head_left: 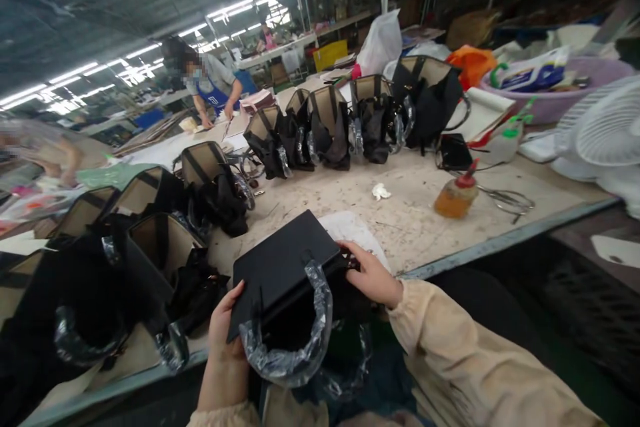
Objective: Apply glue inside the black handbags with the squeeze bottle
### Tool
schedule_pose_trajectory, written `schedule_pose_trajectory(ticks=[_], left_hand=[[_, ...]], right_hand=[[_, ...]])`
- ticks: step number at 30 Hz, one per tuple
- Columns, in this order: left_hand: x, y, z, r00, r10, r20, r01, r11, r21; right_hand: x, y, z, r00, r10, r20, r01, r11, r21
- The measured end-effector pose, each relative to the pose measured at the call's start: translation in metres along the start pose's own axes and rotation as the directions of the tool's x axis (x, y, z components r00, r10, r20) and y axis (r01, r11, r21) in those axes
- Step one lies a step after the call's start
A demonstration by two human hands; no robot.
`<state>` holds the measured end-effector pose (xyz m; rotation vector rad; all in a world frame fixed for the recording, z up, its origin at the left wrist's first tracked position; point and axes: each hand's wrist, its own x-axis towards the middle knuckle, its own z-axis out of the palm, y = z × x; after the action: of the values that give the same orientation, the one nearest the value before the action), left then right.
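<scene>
A black handbag (285, 267) lies tilted at the table's front edge, its flat panel facing up. Its curved handle (320, 320), wrapped in clear plastic film, hangs toward me. My left hand (227, 323) grips the bag's left edge, thumb on top and the other fingers hidden beneath. At the opposite end, my right hand (370, 273) is closed round the side near some small metal fittings. A white sheet (357, 227) is partly visible under the bag.
More black handbags (327, 123) stand in a row behind, and others (160, 247) crowd the left. To the right are a glue bottle (456, 197), scissors (507, 200), a white fan (605, 127) and a purple basin (580, 90). A co-worker (210, 80) stands across the table.
</scene>
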<state>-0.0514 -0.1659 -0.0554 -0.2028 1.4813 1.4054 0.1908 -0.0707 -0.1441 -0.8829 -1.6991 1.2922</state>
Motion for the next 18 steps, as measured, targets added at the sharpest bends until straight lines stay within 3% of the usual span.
schedule_pose_trajectory(ticks=[3, 6, 9, 11, 13, 16, 18], left_hand=[[0.002, -0.008, 0.012, 0.994, 0.101, 0.036, -0.097, 0.989, -0.11], [0.007, -0.025, 0.022, 0.96, 0.28, 0.011, -0.273, 0.942, -0.193], [0.009, -0.05, 0.022, 0.854, 0.52, -0.032, -0.515, 0.833, -0.204], [0.006, -0.065, 0.016, 0.789, 0.61, 0.074, -0.603, 0.792, -0.101], [0.0, -0.076, 0.005, 0.786, 0.576, 0.226, -0.603, 0.794, 0.074], [-0.014, -0.079, -0.015, 0.803, 0.47, 0.367, -0.576, 0.77, 0.275], [-0.024, -0.074, -0.025, 0.794, 0.364, 0.487, -0.593, 0.639, 0.49]], right_hand=[[-0.005, -0.006, 0.011, 0.997, -0.076, 0.03, 0.078, 0.994, -0.082], [-0.008, -0.011, 0.018, 0.996, -0.046, 0.078, 0.049, 0.998, -0.036], [-0.009, -0.013, 0.019, 0.999, -0.05, -0.014, 0.05, 0.998, 0.024], [-0.008, -0.015, 0.017, 0.996, -0.031, -0.078, 0.04, 0.993, 0.115], [-0.005, -0.017, 0.014, 0.993, -0.006, -0.119, 0.026, 0.985, 0.173], [-0.001, -0.022, 0.01, 0.984, -0.018, -0.178, 0.058, 0.974, 0.219], [0.0, -0.024, 0.011, 0.979, -0.02, -0.204, 0.08, 0.955, 0.287]])
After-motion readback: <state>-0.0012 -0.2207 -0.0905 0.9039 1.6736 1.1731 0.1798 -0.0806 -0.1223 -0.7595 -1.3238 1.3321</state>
